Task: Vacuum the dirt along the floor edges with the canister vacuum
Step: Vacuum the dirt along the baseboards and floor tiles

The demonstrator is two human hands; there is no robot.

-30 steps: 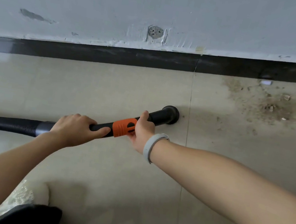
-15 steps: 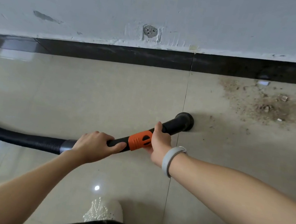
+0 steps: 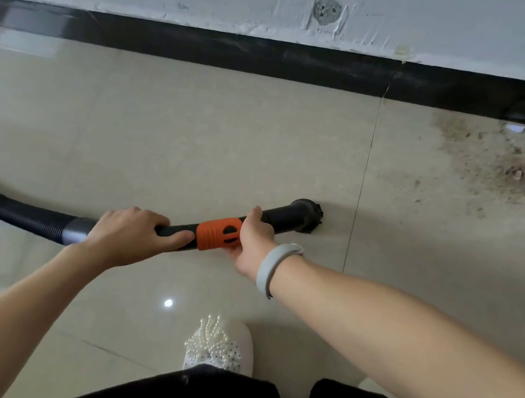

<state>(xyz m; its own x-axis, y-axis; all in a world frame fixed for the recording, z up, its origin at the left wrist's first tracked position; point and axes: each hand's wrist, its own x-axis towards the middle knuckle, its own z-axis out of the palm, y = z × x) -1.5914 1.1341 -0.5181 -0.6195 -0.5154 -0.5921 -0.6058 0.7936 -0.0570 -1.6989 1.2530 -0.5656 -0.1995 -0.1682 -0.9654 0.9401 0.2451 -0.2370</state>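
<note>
Both hands wrap the vacuum wand: left hand fingers curled over it, right hand gripping beside the orange collar. Nozzle sits on tile, well short of the dirt.

The nozzle now sits on the left side of the tile joint, farther from the black baseboard and from the dirt patch than half a second ago. The hose bows more deeply toward the floor's left edge, and one pearl-trimmed shoe shows more fully.
</note>
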